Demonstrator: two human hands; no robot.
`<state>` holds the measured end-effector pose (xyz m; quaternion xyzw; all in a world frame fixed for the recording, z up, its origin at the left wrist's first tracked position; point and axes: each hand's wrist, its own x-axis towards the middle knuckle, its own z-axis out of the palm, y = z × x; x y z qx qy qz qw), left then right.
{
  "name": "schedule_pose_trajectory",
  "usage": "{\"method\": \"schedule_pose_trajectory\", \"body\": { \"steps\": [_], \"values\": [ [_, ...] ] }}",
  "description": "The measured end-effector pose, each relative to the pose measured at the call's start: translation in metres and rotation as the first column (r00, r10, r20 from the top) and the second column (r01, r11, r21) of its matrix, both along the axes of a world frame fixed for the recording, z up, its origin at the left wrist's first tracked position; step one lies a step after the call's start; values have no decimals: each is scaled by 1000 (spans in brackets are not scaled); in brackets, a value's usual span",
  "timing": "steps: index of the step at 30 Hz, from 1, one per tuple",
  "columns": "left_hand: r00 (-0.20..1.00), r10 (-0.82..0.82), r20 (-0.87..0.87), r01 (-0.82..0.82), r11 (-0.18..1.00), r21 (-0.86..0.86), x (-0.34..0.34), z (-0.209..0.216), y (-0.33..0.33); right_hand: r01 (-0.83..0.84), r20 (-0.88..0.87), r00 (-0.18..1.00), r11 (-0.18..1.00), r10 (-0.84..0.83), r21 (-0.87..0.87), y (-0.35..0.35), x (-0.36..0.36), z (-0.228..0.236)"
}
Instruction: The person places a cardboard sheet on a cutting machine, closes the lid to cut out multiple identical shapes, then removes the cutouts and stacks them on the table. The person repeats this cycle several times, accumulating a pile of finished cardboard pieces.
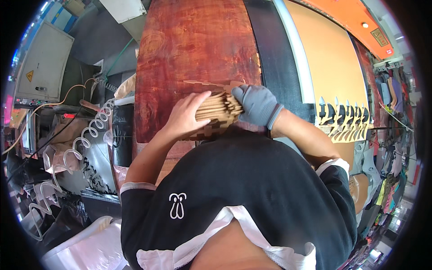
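A thick stack of tan cut pieces (pixel 213 109), thin and flat with uneven ends, is held on edge between my two hands. My bare left hand (pixel 185 115) grips its left side, thumb and fingers spread around it. On its right end my right hand (pixel 258 106), in a grey glove, is closed with the fingers curled against the pieces. Beneath and behind the stack, brown flat pieces with notched outlines (pixel 208 84) lie on the reddish-brown wooden board (pixel 198 40). The stack and my hands partly hide them.
Right of the board runs a black surface (pixel 281 58), then a yellow-orange sheet (pixel 330 54) with shaped cut-outs at its near end. An orange machine (pixel 355 22) stands at the far right. On the left are a coiled clear hose (pixel 92 130) and a grey electrical cabinet (pixel 45 63).
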<state>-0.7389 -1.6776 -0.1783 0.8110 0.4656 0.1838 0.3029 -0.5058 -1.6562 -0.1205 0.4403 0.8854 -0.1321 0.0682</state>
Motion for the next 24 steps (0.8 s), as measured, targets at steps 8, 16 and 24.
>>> {"method": "schedule_pose_trajectory", "body": {
  "steps": [8,16,24],
  "values": [
    [1000,2,22,-3,998,70,-1,14,2,14,140,990,993,4,-121,-2,0,18],
    [989,37,146,-44,998,42,4,-9,14,47,5,999,997,-47,-68,18,16,-16],
    [996,-30,83,32,999,-23,8,-10,3,-41,57,998,984,32,174,-2,8,-30]
  ]
}}
